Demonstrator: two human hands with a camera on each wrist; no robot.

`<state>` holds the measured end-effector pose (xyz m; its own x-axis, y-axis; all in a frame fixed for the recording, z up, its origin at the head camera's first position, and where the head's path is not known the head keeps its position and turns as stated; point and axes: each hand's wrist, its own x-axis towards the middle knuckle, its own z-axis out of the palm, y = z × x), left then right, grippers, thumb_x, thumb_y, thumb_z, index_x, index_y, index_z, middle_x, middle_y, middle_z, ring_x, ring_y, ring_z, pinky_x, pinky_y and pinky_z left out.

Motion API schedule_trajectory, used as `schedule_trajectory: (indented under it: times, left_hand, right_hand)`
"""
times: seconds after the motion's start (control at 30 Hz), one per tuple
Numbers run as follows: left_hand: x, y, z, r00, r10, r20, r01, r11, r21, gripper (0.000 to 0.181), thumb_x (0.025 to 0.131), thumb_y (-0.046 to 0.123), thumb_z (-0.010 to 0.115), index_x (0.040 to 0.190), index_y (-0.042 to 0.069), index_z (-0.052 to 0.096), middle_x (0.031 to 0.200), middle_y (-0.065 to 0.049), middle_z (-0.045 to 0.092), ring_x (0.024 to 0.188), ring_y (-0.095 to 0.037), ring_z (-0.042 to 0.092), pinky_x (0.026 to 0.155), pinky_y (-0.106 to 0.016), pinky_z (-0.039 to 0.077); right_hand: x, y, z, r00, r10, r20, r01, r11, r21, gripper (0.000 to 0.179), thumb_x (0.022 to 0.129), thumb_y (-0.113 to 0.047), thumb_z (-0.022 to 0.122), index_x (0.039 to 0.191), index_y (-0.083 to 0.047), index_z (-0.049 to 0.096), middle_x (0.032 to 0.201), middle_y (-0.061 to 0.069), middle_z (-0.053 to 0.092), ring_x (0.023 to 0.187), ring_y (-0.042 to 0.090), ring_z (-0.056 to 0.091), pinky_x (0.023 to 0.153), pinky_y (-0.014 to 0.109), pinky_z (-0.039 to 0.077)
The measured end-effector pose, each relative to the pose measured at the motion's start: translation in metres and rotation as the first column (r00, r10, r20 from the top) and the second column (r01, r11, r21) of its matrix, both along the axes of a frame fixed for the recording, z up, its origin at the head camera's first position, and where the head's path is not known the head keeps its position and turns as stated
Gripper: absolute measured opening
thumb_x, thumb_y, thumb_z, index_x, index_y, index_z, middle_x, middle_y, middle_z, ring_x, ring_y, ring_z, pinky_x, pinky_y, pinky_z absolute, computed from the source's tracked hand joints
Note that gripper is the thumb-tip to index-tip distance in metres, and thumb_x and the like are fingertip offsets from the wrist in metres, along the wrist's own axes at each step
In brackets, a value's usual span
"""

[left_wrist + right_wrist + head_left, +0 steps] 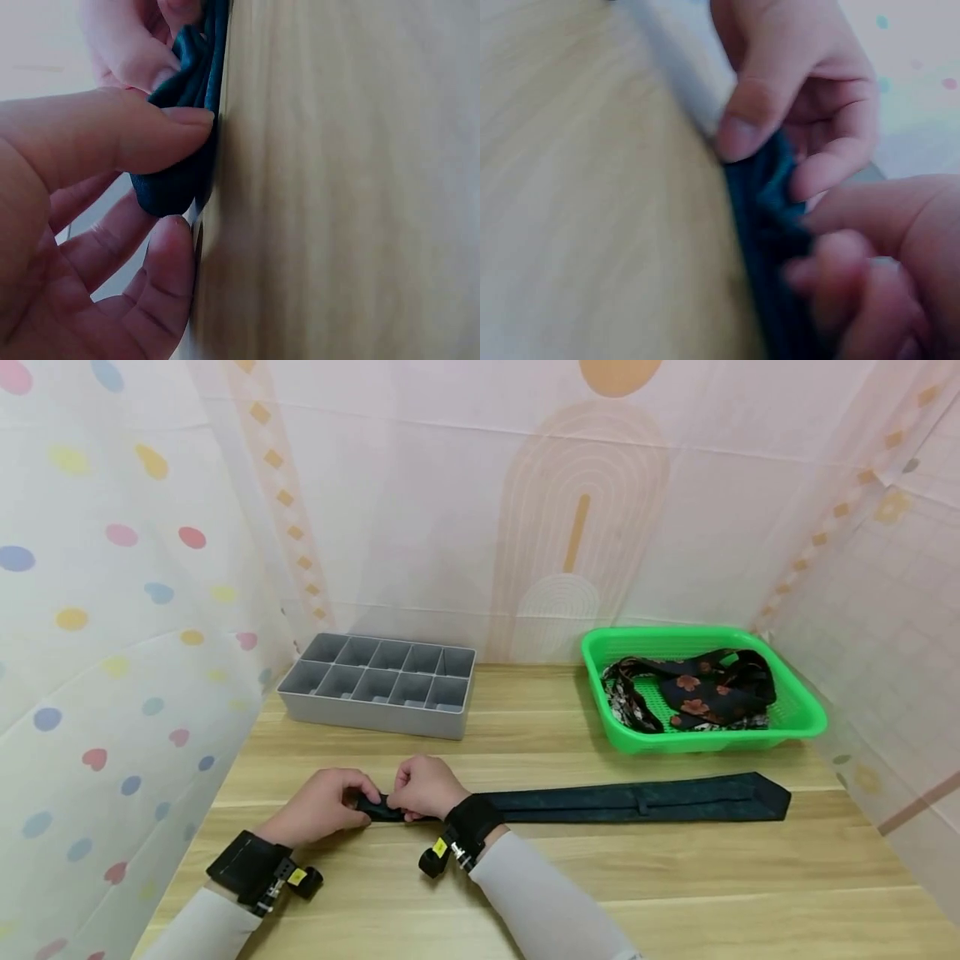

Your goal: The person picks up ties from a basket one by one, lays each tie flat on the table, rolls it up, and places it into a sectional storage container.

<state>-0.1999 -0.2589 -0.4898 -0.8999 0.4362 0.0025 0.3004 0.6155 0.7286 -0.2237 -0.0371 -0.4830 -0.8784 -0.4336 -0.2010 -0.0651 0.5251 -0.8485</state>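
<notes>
Across the broad wooden table (675, 885) it went: far right, the green basket (652, 742) sat with patterned fabric (697, 689) heaped loosely inside. Over on the far left stood the grey divided box (375, 714), just short of the curtain. And here was the centre of the action, the dark tie (592, 804)! It lay lengthwise across the near tabletop, seam side up, its wide pointed end out to the right, its narrow end under both hands.

Progress? Early, by the look of it: only that narrow end was bunched into a small thick fold, while the long stretch beyond the wrist ran flat, seemingly all to be gathered in. The basket's fabric looked unworked.

The left hand (324, 802) pinched the very tip, thumb pressed down on the cloth; the right hand (429, 785), right alongside, pinched the fold between thumb and finger, a little blurred in its own wrist view.

Smallest of all, a yellow label (297, 877) showed on the left wrist camera, its print too tiny to make out; no brand could be read anywhere.
</notes>
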Motion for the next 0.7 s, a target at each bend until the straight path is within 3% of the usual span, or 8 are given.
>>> schedule_trajectory:
  times: [0.23, 0.43, 0.7]
  left_hand:
    - [0.001, -0.001, 0.0, 1.0, 0.018, -0.014, -0.018, 1.0, 0.002, 0.026, 0.079, 0.004, 0.088, 0.099, 0.019, 0.079, 0.101, 0.001, 0.076, 0.084, -0.007, 0.062, 0.076, -0.022, 0.052]
    - [0.001, -0.003, -0.002, 1.0, -0.024, 0.0, 0.024, 0.999, 0.033, 0.027, 0.08, 0.006, 0.089, 0.101, 0.018, 0.079, 0.101, 0.0, 0.074, 0.082, -0.009, 0.062, 0.074, -0.023, 0.052]
    - [0.001, -0.008, -0.004, 1.0, -0.01, -0.002, 0.01, 0.999, 0.039, 0.025, 0.08, 0.006, 0.089, 0.099, 0.02, 0.08, 0.099, 0.001, 0.074, 0.083, -0.006, 0.063, 0.075, -0.023, 0.053]
  right_hand:
    - [-0.002, 0.004, -0.011, 0.997, 0.008, -0.08, -0.008, 1.0, -0.004, 0.028, 0.089, -0.014, 0.083, 0.077, -0.016, 0.058, 0.05, -0.005, 0.055, 0.041, 0.008, 0.057, 0.047, 0.021, 0.044]
    - [-0.001, 0.006, -0.015, 0.997, 0.012, -0.08, -0.015, 0.999, -0.033, 0.025, 0.09, -0.013, 0.084, 0.075, -0.016, 0.063, 0.052, -0.005, 0.059, 0.041, 0.006, 0.058, 0.047, 0.022, 0.048]
    - [0.001, 0.004, -0.014, 0.994, 0.023, -0.111, -0.023, 1.0, -0.004, 0.023, 0.089, -0.021, 0.086, 0.076, -0.019, 0.068, 0.053, -0.008, 0.062, 0.041, 0.006, 0.059, 0.052, 0.022, 0.052]
